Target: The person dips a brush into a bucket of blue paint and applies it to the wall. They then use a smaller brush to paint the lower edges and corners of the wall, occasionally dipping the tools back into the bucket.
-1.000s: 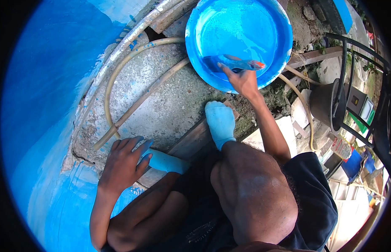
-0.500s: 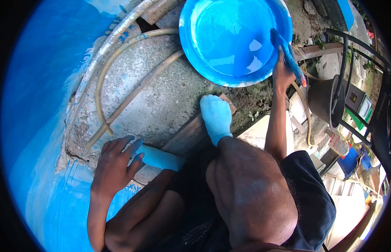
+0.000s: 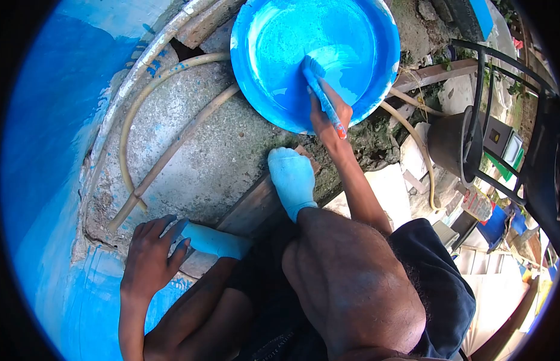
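Observation:
My right hand [image 3: 333, 114] grips a paintbrush [image 3: 323, 99] by its paint-smeared, orange-tipped handle. The brush's blue bristles rest in the paint inside a round blue basin [image 3: 239, 84]. Pale streaks of paint coat the basin's inside. My left hand [image 3: 149, 259] has its fingers apart and holds nothing. It lies beside one foot in a light blue sock [image 3: 214, 240], with bluish stains on the fingertips. The other socked foot [image 3: 292, 180] stands just below the basin.
A blue-painted surface [image 3: 57, 150] curves along the left. A hose [image 3: 128, 120] and a wooden stick [image 3: 178, 144] cross the rough concrete [image 3: 196, 174]. At right are a dark bucket [image 3: 451, 144], a black metal frame [image 3: 508, 63] and assorted clutter.
My right hand has moved left with the paintbrush, from the basin's right rim to its middle. My left hand keeps its pose. The view has shifted slightly.

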{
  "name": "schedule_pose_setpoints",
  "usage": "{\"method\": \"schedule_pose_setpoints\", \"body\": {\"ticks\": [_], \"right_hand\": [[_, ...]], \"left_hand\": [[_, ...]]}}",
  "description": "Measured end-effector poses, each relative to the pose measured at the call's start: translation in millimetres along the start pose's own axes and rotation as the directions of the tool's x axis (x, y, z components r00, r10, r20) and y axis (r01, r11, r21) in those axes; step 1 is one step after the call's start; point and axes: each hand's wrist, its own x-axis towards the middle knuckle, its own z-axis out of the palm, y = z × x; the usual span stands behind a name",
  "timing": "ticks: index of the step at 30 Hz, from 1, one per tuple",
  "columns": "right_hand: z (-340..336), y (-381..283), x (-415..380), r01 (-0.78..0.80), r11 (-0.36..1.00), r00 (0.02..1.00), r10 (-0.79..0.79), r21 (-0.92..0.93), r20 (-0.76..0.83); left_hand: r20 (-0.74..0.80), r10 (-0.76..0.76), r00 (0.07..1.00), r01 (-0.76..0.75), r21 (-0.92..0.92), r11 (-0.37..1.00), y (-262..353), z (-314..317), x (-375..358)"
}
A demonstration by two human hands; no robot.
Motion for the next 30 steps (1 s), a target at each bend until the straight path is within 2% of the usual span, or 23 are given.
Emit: {"method": "schedule_pose_setpoints", "body": {"ticks": [1,3,4,5,6,7,9,10,12,13,15,16,17,19,20,22,23,26,27,29,30], "right_hand": [[-5.0,-5.7,-0.2,-0.001,1.000,1.000,0.001,0.002,-0.001],[-16.1,-15.3,2.4,-0.103,0.995,0.982,0.101,0.008,0.161],[-19.1,-10.8,2.0,-0.105,0.994,0.981,0.102,0.012,0.164],[-23.6,-2.9,3.6,-0.236,0.948,0.968,0.210,0.212,0.136],[-25.9,2.3,5.7,-0.344,0.846,0.939,0.316,0.408,0.136],[-35.8,-5.0,15.6,-0.466,0.799,0.885,0.433,0.381,0.175],[-40.4,3.4,26.8,-0.329,0.872,0.935,0.354,0.362,-0.005],[-42.0,5.5,35.4,-0.328,0.873,0.936,0.353,0.362,-0.004],[-43.0,9.9,53.1,-0.122,0.982,0.981,0.141,0.144,-0.130],[-35.9,17.8,58.6,-0.122,0.982,0.981,0.141,0.146,-0.131],[-23.0,33.2,63.4,-0.013,0.999,0.979,0.021,0.041,-0.201],[-19.1,29.8,63.7,-0.043,0.999,0.987,0.044,0.010,-0.154],[-13.5,26.7,61.9,0.063,0.998,0.986,-0.062,0.004,-0.155],[-7.6,16.4,52.1,-0.023,0.994,1.000,0.023,0.104,0.000],[-4.6,11.0,47.5,-0.023,0.994,1.000,0.022,0.103,0.003],[-0.8,1.3,38.9,0.142,0.981,0.988,-0.149,0.135,0.036],[-1.5,-2.9,34.9,0.142,0.981,0.988,-0.148,0.133,0.036],[-12.1,-20.0,26.8,0.011,0.983,0.971,-0.054,0.185,0.231],[-12.8,-19.2,26.5,0.010,0.983,0.971,-0.053,0.185,0.231],[-16.5,-14.2,28.5,-0.286,0.871,0.921,0.136,0.399,0.365],[-19.2,-7.3,35.6,-0.367,0.843,0.897,0.207,0.393,0.391]], "left_hand": [[0.000,0.002,1.000,-0.002,0.004,1.000,-0.7,0.1,0.4],[0.003,0.001,1.000,-0.001,0.008,1.000,-0.2,-0.5,1.1],[0.013,-0.009,1.000,0.009,0.006,1.000,0.8,-1.8,1.5],[0.020,-0.020,1.000,0.020,0.004,1.000,1.3,-2.7,2.2],[0.015,-0.033,0.999,0.033,0.004,0.999,1.5,-3.4,1.3],[0.002,-0.024,1.000,0.024,0.007,1.000,1.7,-4.1,1.9],[-0.014,-0.017,1.000,0.017,0.009,1.000,1.5,-3.6,1.9],[-0.017,-0.016,1.000,0.016,0.015,1.000,0.9,-2.9,1.6],[-0.016,-0.013,1.000,0.014,0.020,1.000,1.2,-1.5,1.5],[-0.008,-0.014,1.000,0.014,0.016,1.000,1.3,-1.5,1.6],[0.001,-0.013,1.000,0.013,0.016,1.000,1.7,-2.0,1.3],[-0.002,-0.010,1.000,0.010,0.025,1.000,1.9,-2.0,1.0],[-0.005,-0.007,1.000,0.007,0.032,0.999,2.0,-1.9,1.1],[-0.005,-0.013,1.000,0.013,0.032,0.999,1.7,-2.1,1.2],[-0.004,-0.017,1.000,0.018,0.031,0.999,1.7,-1.8,1.1],[-0.002,-0.019,1.000,0.019,0.032,0.999,1.3,-1.0,0.9],[-0.002,-0.020,1.000,0.020,0.035,0.999,1.1,-0.8,1.2],[0.006,-0.024,1.000,0.024,0.030,0.999,1.0,-0.4,1.9],[0.007,-0.024,1.000,0.023,0.031,0.999,1.0,-0.5,1.9],[-0.002,-0.020,1.000,0.020,0.032,0.999,0.7,-1.0,2.5],[-0.002,-0.020,1.000,0.020,0.032,0.999,0.8,-1.4,2.2]]}}
